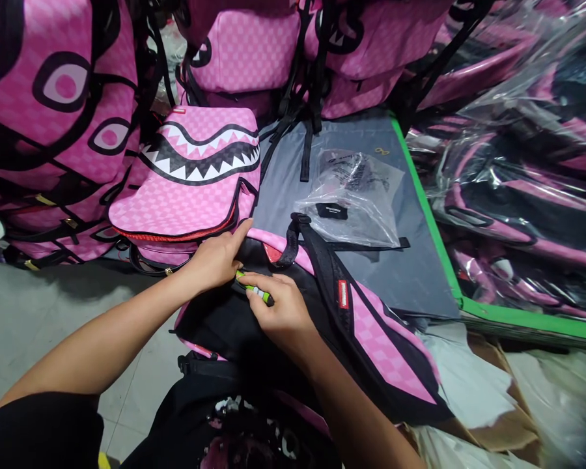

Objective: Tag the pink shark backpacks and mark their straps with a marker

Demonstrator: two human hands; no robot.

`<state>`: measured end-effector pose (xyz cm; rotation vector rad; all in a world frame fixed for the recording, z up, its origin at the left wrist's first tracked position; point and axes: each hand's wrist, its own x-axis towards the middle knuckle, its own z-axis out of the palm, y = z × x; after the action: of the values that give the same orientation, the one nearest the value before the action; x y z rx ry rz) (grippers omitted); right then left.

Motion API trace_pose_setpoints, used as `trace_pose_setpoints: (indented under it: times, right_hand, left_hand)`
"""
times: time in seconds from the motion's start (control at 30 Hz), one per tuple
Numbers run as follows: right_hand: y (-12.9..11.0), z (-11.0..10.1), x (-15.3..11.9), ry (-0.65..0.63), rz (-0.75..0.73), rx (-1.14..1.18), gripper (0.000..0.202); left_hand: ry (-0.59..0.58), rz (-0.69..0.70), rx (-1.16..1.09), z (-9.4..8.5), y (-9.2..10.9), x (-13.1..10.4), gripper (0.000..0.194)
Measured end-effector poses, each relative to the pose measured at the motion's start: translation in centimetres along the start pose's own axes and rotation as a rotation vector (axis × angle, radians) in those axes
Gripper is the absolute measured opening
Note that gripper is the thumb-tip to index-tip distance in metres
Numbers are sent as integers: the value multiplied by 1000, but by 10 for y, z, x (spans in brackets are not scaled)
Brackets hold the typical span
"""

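So one black-and-pink backpack (pixel 219 319) is being handled here, lying back panel up, right under both hands, with its top edge just by the worktop (pixel 405 273). One small green tool (pixel 256 290) is gripped in the fingers of the right hand (pixel 286 309), tip pointed at the other hand and kept close over the black panel. The left hand (pixel 217 260) is placed at the backpack's top left corner, index finger stretched out along it; whether anything is pinched by the thumb and tucked fingers can't be told, since that bit is hidden. One red label (pixel 342 294) can be seen on the strap (pixel 325 267) in front. One clear plastic bag (pixel 371 195) is laid flat on the worktop past the strap, with one black tag (pixel 332 210) showing at it, and some tiny yellowish loops (pixel 381 151) are left further back, too small to count for sure. Just beyond the left hand, one pink backpack with a toothy mouth (pixel 200 156) is set down. More pink bags (pixel 53 85) are piled on the left, and plastic-wrapped ones (pixel 532 189) are stacked on the right, too overlapped to be counted.
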<state>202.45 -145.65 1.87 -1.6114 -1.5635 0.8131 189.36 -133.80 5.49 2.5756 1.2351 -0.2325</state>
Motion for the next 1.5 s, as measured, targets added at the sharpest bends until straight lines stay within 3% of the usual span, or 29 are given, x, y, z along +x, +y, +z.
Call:
trace_pose_setpoints:
  times: [0.13,0.3,0.47,0.6,0.73,1.13,1.33,1.5]
  right_hand:
    - [-2,-5,-8,90,44,-167,30]
    - [2,-8,-9,31,9,-110,30]
    - [4,-3,-6,130,-12,-130,29]
    - [3,-3,-5,16,-21,-69,31]
    - [5,-6,-8,142,-12,-135,30]
    - [5,-1,-11,174,-37,-92,29]
    - [5,-1,1,-11,-66,56,28]
    - [5,-5,-4,75,-44,-66,31]
  left_hand:
    - [11,6,-2,2,-1,1,87]
    - [24,17,10,5,-4,2,87]
    - [30,41,14,6,-4,1,84]
    - [31,26,2,5,-3,1,84]
    - [25,24,7,5,-3,0,85]
    - [35,21,-32,6,-3,0,87]
    - [41,10,-16,7,-4,1,87]
    - [36,16,-34,6,-3,1,87]
